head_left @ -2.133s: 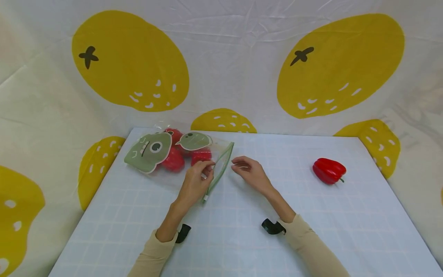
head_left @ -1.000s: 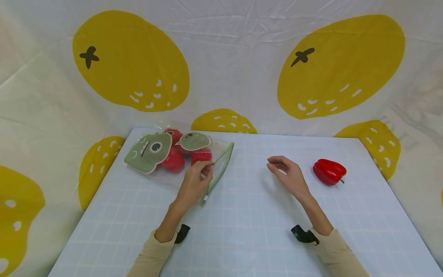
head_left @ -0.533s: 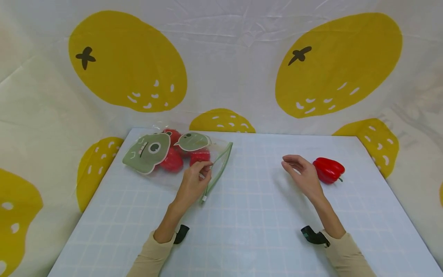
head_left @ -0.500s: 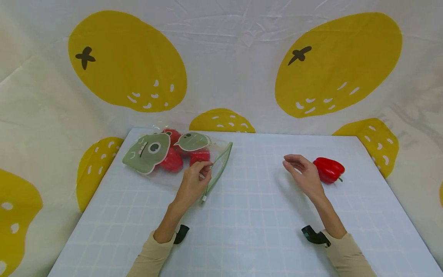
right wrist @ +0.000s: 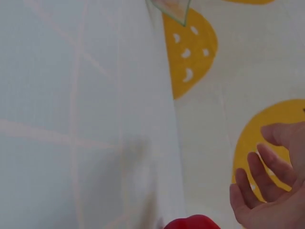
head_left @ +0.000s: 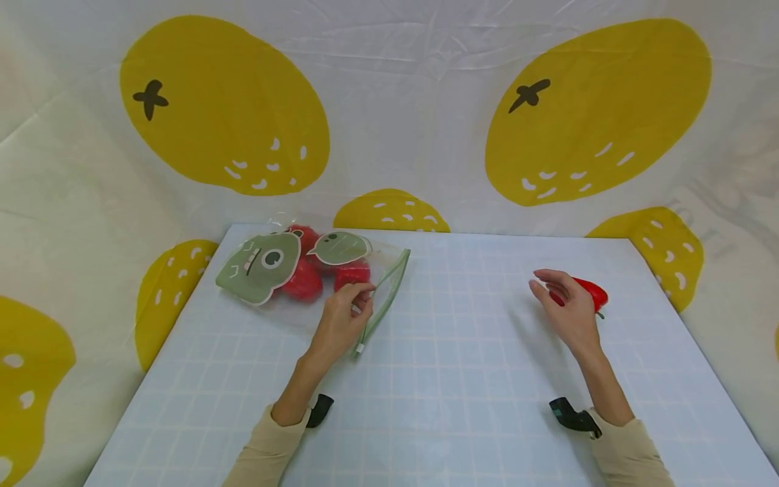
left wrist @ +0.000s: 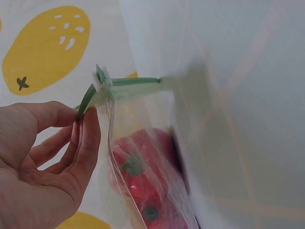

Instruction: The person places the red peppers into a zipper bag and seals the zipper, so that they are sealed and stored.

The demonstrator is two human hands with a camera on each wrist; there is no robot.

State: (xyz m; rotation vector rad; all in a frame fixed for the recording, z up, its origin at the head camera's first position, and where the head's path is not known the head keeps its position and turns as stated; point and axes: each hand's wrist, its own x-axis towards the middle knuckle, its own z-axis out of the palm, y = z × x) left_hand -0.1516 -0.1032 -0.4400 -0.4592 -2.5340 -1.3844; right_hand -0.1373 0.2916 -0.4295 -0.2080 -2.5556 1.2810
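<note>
A clear zip bag (head_left: 386,301) with green cartoon prints lies at the left of the table, its green-edged mouth toward the middle. Several red bell peppers (left wrist: 143,162) are inside it. My left hand (head_left: 343,321) pinches the upper green edge of the mouth between thumb and fingertips, holding it raised. One more red bell pepper (head_left: 593,293) lies on the right side of the table, its green stem toward me. Over it hovers my right hand (head_left: 572,314), fingers loosely bent with nothing between them, covering much of the pepper in the head view.
The table (head_left: 450,379) has a pale blue checked cover. Behind it hangs a white cloth (head_left: 408,101) with large yellow fruit prints. A white zip slider (head_left: 360,348) sits at the near end of the bag's mouth.
My right hand has moved right, from beside the bag's mouth to over the loose bell pepper. My left hand has kept its hold on the bag's edge.
</note>
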